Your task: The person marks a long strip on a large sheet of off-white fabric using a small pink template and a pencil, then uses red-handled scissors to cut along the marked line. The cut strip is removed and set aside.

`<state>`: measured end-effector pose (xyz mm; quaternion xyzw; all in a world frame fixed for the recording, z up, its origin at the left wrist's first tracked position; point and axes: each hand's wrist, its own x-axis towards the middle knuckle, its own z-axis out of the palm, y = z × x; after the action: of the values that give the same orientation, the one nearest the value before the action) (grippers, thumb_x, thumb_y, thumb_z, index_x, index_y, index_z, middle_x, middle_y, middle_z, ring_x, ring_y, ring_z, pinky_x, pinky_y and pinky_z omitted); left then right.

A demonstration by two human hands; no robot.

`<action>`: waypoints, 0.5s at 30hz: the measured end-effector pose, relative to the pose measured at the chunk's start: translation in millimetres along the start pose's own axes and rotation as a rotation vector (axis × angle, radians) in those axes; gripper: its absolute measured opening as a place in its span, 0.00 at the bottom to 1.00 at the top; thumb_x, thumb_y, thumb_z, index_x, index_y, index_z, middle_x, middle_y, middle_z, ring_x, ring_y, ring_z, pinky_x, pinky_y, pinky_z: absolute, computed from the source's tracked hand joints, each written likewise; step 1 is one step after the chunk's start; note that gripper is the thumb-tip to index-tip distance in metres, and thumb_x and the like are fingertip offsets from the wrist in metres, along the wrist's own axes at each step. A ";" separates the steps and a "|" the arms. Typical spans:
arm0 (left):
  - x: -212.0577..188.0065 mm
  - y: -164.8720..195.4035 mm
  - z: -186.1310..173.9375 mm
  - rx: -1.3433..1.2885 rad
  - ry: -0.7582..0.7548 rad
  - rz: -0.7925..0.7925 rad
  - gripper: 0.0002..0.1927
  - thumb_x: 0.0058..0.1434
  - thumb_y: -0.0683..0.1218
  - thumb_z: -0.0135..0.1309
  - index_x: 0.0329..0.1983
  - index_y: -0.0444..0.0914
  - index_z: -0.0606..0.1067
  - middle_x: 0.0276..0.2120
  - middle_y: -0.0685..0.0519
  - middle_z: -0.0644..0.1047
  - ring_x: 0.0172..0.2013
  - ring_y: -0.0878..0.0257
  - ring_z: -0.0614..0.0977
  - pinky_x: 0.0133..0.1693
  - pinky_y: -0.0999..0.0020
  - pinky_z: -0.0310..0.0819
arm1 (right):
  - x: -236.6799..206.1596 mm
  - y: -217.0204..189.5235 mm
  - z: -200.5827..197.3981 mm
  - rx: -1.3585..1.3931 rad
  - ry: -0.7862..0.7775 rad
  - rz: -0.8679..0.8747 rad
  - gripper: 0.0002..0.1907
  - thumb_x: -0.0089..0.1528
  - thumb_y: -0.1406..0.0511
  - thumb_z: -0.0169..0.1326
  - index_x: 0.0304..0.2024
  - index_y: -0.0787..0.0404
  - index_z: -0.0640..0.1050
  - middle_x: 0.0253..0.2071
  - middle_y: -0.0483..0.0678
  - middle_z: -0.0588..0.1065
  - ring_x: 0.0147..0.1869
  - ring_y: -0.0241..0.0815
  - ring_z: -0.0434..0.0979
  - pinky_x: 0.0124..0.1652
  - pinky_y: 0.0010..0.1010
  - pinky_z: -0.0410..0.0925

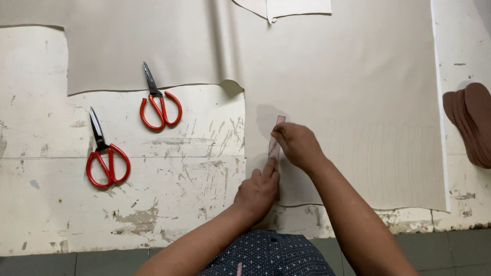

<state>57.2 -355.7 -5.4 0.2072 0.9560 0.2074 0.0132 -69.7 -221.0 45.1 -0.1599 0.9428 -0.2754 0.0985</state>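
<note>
A narrow pinkish template strip [276,135] lies on a large beige sheet [362,77] spread over the worn white table [47,212]. My left hand [259,190] presses a fingertip onto the strip's lower end. My right hand [298,146] sits at the strip's right edge, fingers closed as if around a small marking tool; the tool itself is hidden. Faint parallel lines [386,159] cover the sheet to the right of the strip.
Two red-handled scissors lie on the table, one pair [106,156] at left, the other pair [158,102] nearer the sheet's cut edge. A stack of brown sole-shaped pieces [477,127] sits at far right. A cut beige piece [283,4] rests at the top.
</note>
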 end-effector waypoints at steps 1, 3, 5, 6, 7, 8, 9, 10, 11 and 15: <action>2.1 0.4 -3.0 -0.016 -0.051 -0.025 0.18 0.60 0.41 0.52 0.53 0.28 0.71 0.68 0.35 0.62 0.37 0.52 0.78 0.26 0.62 0.81 | 5.8 1.8 -1.0 -0.003 0.008 0.024 0.10 0.66 0.62 0.55 0.42 0.61 0.82 0.37 0.52 0.82 0.41 0.51 0.82 0.44 0.39 0.73; 5.9 1.6 -7.5 -0.051 -0.154 -0.071 0.21 0.60 0.40 0.52 0.56 0.29 0.68 0.71 0.34 0.57 0.37 0.52 0.77 0.27 0.61 0.82 | 17.0 5.8 -3.1 -0.009 0.067 -0.009 0.10 0.66 0.62 0.55 0.42 0.61 0.82 0.39 0.52 0.82 0.43 0.51 0.81 0.44 0.39 0.73; 8.8 1.7 -10.8 -0.099 -0.159 -0.093 0.20 0.60 0.43 0.53 0.55 0.32 0.69 0.72 0.35 0.56 0.37 0.50 0.77 0.31 0.59 0.81 | 25.7 10.5 -6.6 -0.007 0.108 -0.015 0.09 0.66 0.63 0.55 0.43 0.61 0.82 0.41 0.51 0.82 0.44 0.51 0.82 0.44 0.39 0.73; 10.1 1.6 -12.1 -0.122 -0.161 -0.104 0.20 0.61 0.45 0.53 0.55 0.33 0.69 0.73 0.36 0.55 0.38 0.49 0.77 0.33 0.57 0.81 | 29.3 12.9 -8.6 -0.001 0.120 -0.006 0.09 0.66 0.63 0.55 0.43 0.61 0.82 0.41 0.51 0.82 0.44 0.51 0.82 0.44 0.38 0.73; 11.9 1.2 -13.0 -0.122 -0.175 -0.116 0.18 0.61 0.45 0.53 0.54 0.34 0.69 0.73 0.37 0.55 0.38 0.49 0.77 0.34 0.57 0.81 | 32.2 14.7 -10.0 0.004 0.132 0.003 0.09 0.66 0.63 0.55 0.43 0.60 0.82 0.41 0.51 0.82 0.44 0.50 0.82 0.44 0.38 0.73; 14.0 0.7 -13.7 -0.122 -0.189 -0.128 0.17 0.62 0.44 0.52 0.53 0.35 0.69 0.73 0.38 0.55 0.38 0.49 0.78 0.34 0.56 0.81 | 34.3 16.2 -10.9 0.013 0.135 0.004 0.10 0.66 0.63 0.55 0.44 0.61 0.82 0.41 0.51 0.82 0.44 0.50 0.82 0.44 0.38 0.73; 15.1 0.6 -14.2 -0.123 -0.204 -0.140 0.16 0.63 0.44 0.51 0.52 0.36 0.69 0.74 0.39 0.55 0.38 0.49 0.78 0.35 0.55 0.81 | 35.7 17.4 -11.4 0.023 0.138 0.007 0.10 0.66 0.62 0.55 0.44 0.61 0.82 0.41 0.51 0.82 0.45 0.50 0.82 0.44 0.38 0.73; 15.8 0.3 -14.5 -0.117 -0.206 -0.138 0.15 0.63 0.44 0.51 0.52 0.35 0.69 0.73 0.39 0.55 0.38 0.50 0.78 0.35 0.56 0.81 | 36.9 18.2 -11.8 0.033 0.141 0.009 0.10 0.67 0.62 0.55 0.44 0.61 0.81 0.41 0.51 0.82 0.45 0.50 0.82 0.44 0.38 0.73; 16.3 -0.4 -14.7 -0.110 -0.208 -0.136 0.15 0.64 0.44 0.50 0.52 0.35 0.69 0.73 0.38 0.55 0.38 0.50 0.79 0.35 0.56 0.82 | 38.0 18.6 -12.0 0.031 0.147 0.004 0.10 0.66 0.63 0.55 0.44 0.61 0.82 0.41 0.51 0.82 0.45 0.50 0.82 0.45 0.38 0.73; 16.2 -2.3 -13.8 -0.089 -0.207 -0.124 0.15 0.65 0.43 0.48 0.54 0.35 0.68 0.73 0.38 0.56 0.38 0.51 0.80 0.34 0.56 0.82 | 39.4 19.4 -11.4 0.010 0.166 0.016 0.10 0.66 0.62 0.55 0.44 0.62 0.82 0.42 0.52 0.82 0.45 0.50 0.82 0.45 0.38 0.73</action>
<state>40.0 -356.5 7.3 0.1672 0.9503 0.2259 0.1338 -114.3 -214.0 40.0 -0.1285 0.9476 -0.2916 0.0229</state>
